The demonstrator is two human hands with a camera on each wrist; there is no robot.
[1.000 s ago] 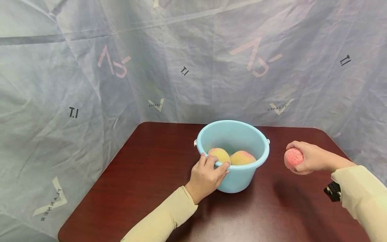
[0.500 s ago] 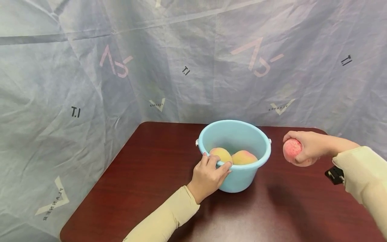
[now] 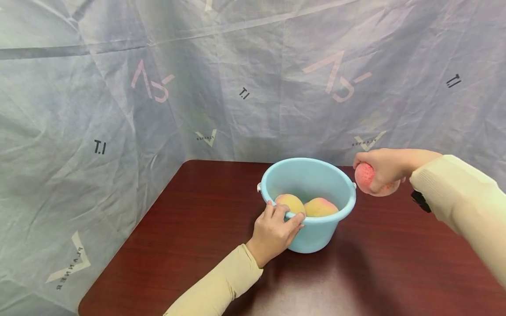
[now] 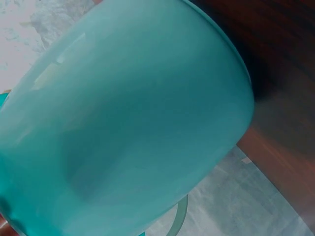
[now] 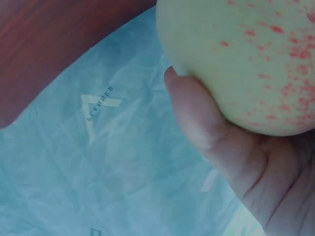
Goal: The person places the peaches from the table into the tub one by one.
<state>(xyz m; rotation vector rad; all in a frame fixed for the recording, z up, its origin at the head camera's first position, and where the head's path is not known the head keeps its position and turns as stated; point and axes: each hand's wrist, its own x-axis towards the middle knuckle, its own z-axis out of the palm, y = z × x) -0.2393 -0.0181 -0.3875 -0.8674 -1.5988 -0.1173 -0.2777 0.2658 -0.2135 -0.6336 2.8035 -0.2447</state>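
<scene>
A light blue bucket (image 3: 316, 235) stands on the table, its outer wall (image 4: 142, 113) filling most of the left wrist view. My left hand (image 3: 272, 232) grips the near rim, fingers over the edge. Inside lie two yellow peaches (image 3: 291, 202) with a pink blush. To the right of the bucket, my right hand (image 3: 383, 166) holds another peach (image 3: 364, 176) in the air, close to the rim's right side. The right wrist view shows this peach (image 5: 241, 64) pale yellow-green with red speckles, the thumb (image 5: 197, 110) curled against it.
A dark red-brown tabletop (image 3: 189, 232) with rounded corners lies underneath. Grey printed fabric (image 3: 221, 87) hangs behind it and along the sides. The bucket's white handle pivot (image 3: 258, 187) sticks out at the left of the rim.
My right hand has risen and moved left toward the bucket with the peach in its grip. The left hand has stayed on the rim.
</scene>
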